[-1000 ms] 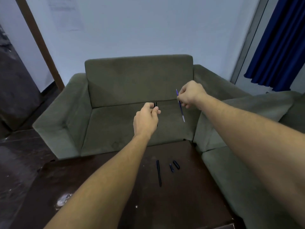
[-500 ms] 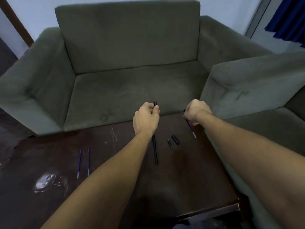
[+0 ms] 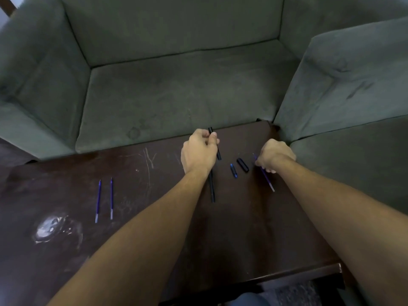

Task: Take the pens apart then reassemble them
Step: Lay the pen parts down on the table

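My left hand (image 3: 199, 152) is closed around a black pen barrel (image 3: 211, 130) whose ends stick out above and below my fist. My right hand (image 3: 274, 154) pinches a blue ink refill (image 3: 267, 181) that slants down toward the dark table (image 3: 231, 239). Another black barrel (image 3: 212, 188) lies on the table just below my left wrist. Between my hands lie a small blue-tipped piece (image 3: 233, 170) and a black cap (image 3: 242, 165). Two more blue refills (image 3: 98, 200) (image 3: 111, 198) lie side by side at the left.
A green sofa (image 3: 176, 96) stands right behind the table, and a second green seat (image 3: 353, 89) borders it on the right. A whitish smear (image 3: 47, 228) marks the table's left part. The table's near edge (image 3: 287, 276) is at the bottom right.
The view has tilted down from the sofa to the table. Both hands have dropped lower over the table; the right hand with the refill is close to the surface.
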